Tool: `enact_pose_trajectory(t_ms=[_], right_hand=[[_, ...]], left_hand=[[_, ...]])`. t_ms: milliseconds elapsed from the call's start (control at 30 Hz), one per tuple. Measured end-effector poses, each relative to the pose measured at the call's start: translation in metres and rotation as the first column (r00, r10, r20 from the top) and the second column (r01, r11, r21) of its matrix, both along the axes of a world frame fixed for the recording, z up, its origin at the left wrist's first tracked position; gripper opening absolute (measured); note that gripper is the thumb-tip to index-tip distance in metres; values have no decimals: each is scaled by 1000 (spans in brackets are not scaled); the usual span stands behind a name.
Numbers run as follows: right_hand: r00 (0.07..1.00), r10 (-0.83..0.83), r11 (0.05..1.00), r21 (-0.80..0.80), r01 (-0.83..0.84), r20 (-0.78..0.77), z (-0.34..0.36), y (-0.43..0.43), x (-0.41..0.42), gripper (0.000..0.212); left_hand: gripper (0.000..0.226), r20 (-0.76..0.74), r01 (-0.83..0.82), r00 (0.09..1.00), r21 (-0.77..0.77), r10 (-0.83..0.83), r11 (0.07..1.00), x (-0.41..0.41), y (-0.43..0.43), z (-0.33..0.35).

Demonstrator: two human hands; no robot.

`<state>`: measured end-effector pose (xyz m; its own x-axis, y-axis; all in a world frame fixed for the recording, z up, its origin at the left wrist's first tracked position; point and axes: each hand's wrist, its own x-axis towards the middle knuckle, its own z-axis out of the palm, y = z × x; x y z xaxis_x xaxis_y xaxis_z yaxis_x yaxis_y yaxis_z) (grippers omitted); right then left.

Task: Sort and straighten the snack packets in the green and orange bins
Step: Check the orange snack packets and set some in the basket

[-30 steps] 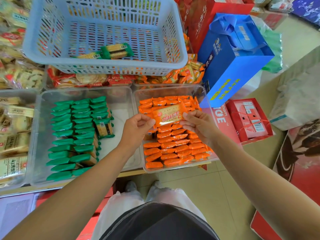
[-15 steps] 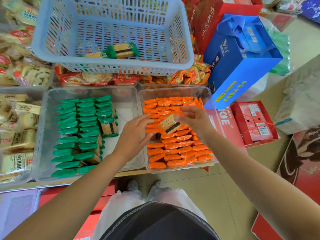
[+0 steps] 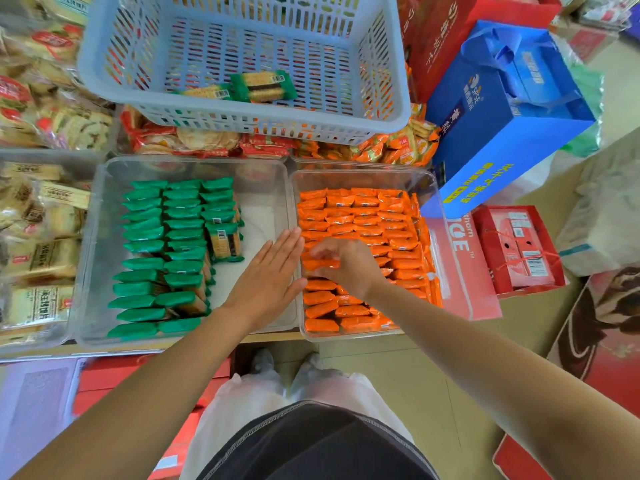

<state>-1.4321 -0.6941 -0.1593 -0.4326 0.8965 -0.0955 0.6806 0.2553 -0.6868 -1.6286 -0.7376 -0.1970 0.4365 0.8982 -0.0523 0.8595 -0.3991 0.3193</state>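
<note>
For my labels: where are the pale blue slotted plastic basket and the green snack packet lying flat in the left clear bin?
Pale blue slotted plastic basket [image 3: 263,116]: head view, front wall.
Green snack packet lying flat [image 3: 224,242]: head view, middle of its face.

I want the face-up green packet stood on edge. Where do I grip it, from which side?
Face-up green packet: probably its near sealed end, from above and right: it lies flat, bare bin floor borders those sides, upright rows crowd its left and far end.

Left bin beside right bin, slotted basket behind, seemingly atop more packets.
</note>
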Motion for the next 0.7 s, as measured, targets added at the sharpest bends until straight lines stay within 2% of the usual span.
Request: enact_pose_trajectory(t_ms=[133, 333, 433, 533, 567, 633, 700], right_hand=[[988, 97, 986, 126, -112, 124, -13, -5, 0, 11], [966, 48, 952, 280, -121, 254, -19, -7, -1, 15], [962, 33, 948, 297, -116, 270, -23, -7, 1, 17], [963, 79, 949, 277, -153, 259, -22, -4, 0, 9], [966, 83, 951, 270, -150, 244, -21, -1, 2, 16], [973, 47, 952, 286, -112, 225, -19, 7, 5, 21], [973, -13, 945, 321, -63, 231, -19, 14, 6, 14]], left_hand=[[72, 32, 14, 999, 9, -14, 1000, -1, 1, -1], [69, 30, 28, 999, 34, -29, 999, -3, 3, -3], [69, 23, 42, 999, 43, -43, 998, -4, 4, -5], [70, 20, 50, 998, 59, -52, 997, -5, 5, -6], [70, 19, 53, 998, 62, -54, 997, -5, 6, -6], [71, 22, 56, 998, 60, -57, 997, -6, 7, -7], [71, 26, 56, 998, 51, -57, 997, -6, 7, -8]])
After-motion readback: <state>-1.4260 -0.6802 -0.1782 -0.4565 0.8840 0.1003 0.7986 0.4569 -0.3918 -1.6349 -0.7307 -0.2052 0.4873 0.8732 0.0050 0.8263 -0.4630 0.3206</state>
